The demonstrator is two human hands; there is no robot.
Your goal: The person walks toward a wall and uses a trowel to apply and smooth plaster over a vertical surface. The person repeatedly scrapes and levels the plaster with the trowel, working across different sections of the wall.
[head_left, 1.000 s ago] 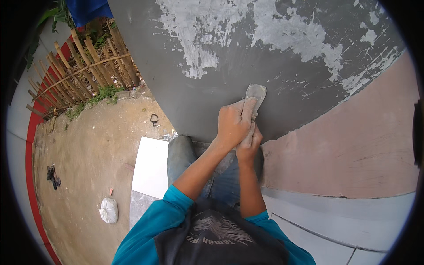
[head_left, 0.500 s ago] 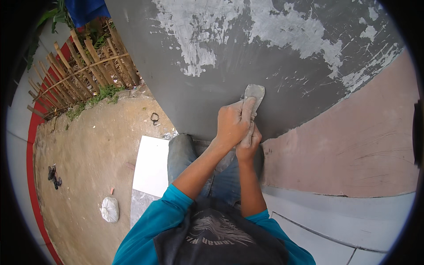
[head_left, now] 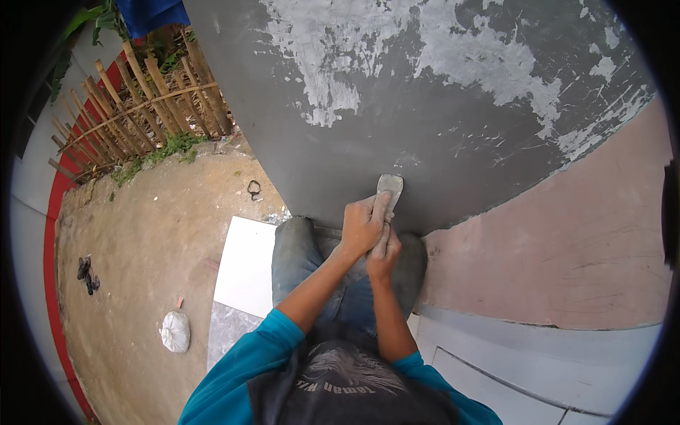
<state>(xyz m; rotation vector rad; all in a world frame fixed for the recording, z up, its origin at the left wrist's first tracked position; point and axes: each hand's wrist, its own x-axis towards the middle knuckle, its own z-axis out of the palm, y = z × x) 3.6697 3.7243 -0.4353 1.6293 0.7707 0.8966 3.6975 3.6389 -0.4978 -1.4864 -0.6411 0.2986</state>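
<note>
Both of my hands, dusted with grey, are closed round one putty knife (head_left: 391, 184) with a pale, grey-smeared blade. My left hand (head_left: 361, 225) holds it nearer the blade, a finger laid along it. Lower down, my right hand (head_left: 383, 259) grips the handle end, most of which the fingers hide. The blade lies against a dark grey surface (head_left: 283, 159), close to its near edge and just beyond my knees. Pale, rough patches (head_left: 474, 60) show across the far part of that surface.
A pinkish panel (head_left: 538, 241) borders the grey surface on the right. At my left are a white board (head_left: 244, 265), a tied white bag (head_left: 176, 331) and a black item (head_left: 88, 275) on the ground. A bamboo fence (head_left: 149, 95) stands far left.
Both hands have drawn the putty knife toward my knees and slightly left along the grey surface. The view has shifted slightly.
</note>
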